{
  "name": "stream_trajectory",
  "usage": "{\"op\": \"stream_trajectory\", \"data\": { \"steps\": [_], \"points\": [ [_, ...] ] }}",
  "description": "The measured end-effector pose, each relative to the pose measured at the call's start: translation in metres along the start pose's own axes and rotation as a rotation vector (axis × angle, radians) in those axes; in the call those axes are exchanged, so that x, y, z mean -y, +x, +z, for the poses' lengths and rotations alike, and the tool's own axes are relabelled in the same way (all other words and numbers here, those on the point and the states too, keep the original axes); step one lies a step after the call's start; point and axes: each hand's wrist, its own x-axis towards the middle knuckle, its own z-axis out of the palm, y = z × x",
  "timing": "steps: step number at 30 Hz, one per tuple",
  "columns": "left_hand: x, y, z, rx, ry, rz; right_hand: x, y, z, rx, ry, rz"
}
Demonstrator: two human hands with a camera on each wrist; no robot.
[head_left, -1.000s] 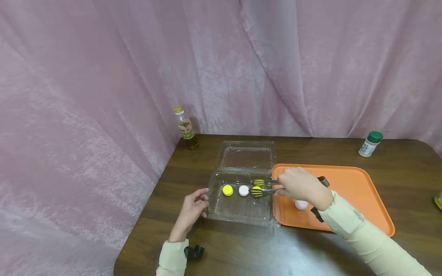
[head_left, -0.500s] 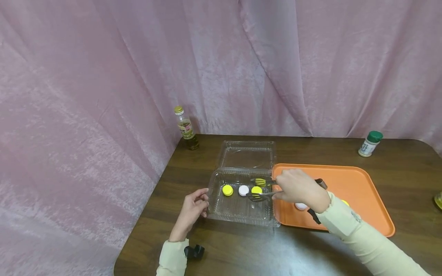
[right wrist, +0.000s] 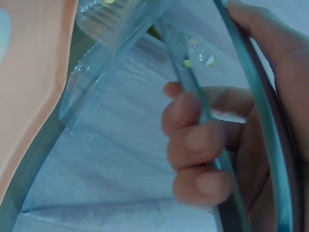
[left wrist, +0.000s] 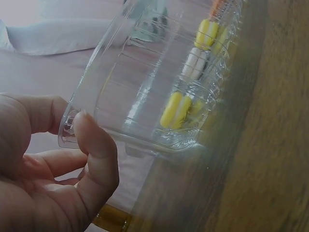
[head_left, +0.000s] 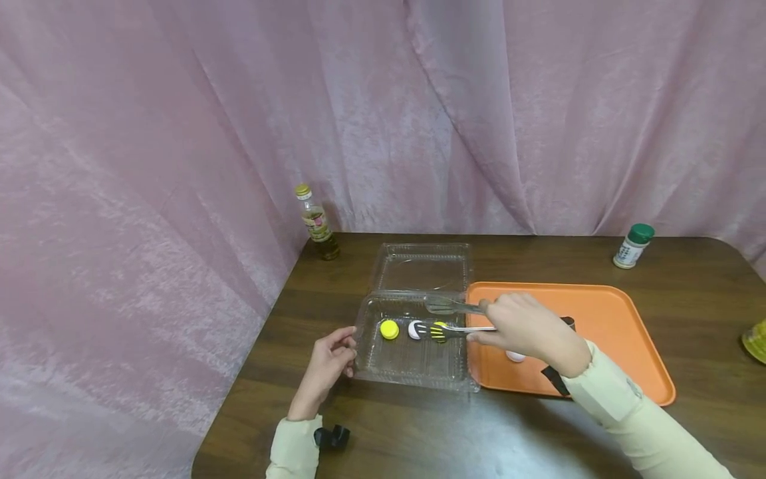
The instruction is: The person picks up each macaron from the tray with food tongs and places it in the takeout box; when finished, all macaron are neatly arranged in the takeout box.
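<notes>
An opened clear plastic clamshell box (head_left: 413, 380) lies left of the orange tray. My left hand (head_left: 326, 362) pinches the rim at its left side between thumb and fingers. Inside the base stand a yellow macaron (head_left: 389, 330), a white macaron (left wrist: 194, 63) and another yellow macaron (left wrist: 206, 35) in a row. With its fingers round the handles, my right hand (head_left: 526, 326) holds metal tongs (head_left: 463, 328), their arms spread apart. One slotted head covers part of the white and right yellow macarons; the other is farther back over the box.
The orange tray (head_left: 604, 326) holds a white round piece (head_left: 516, 357), partly hidden under my right hand. An oil bottle (head_left: 317, 226) stands back left, a green-capped shaker (head_left: 633, 246) back right. A yellowish container (head_left: 757, 340) is at the right edge.
The near tongs head has shifted left and slightly back, from beside the right yellow macaron to over it and the white one. The tongs have spread wider. My left hand keeps its hold.
</notes>
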Motion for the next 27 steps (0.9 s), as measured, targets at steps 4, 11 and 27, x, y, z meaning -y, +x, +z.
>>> {"op": "stream_trajectory", "data": {
  "steps": [4, 11, 27],
  "points": [
    [-0.001, 0.000, 0.000, 0.008, -0.005, -0.004, -0.004, -0.007, 0.000, -0.035, 0.045, 0.012],
    [0.000, 0.000, -0.001, 0.003, -0.018, -0.017, -0.012, -0.020, -0.003, -0.017, 0.092, 0.056],
    [-0.003, 0.001, -0.001, -0.001, -0.005, -0.038, -0.029, -0.050, -0.007, -0.058, 0.013, 0.179]
  ]
}}
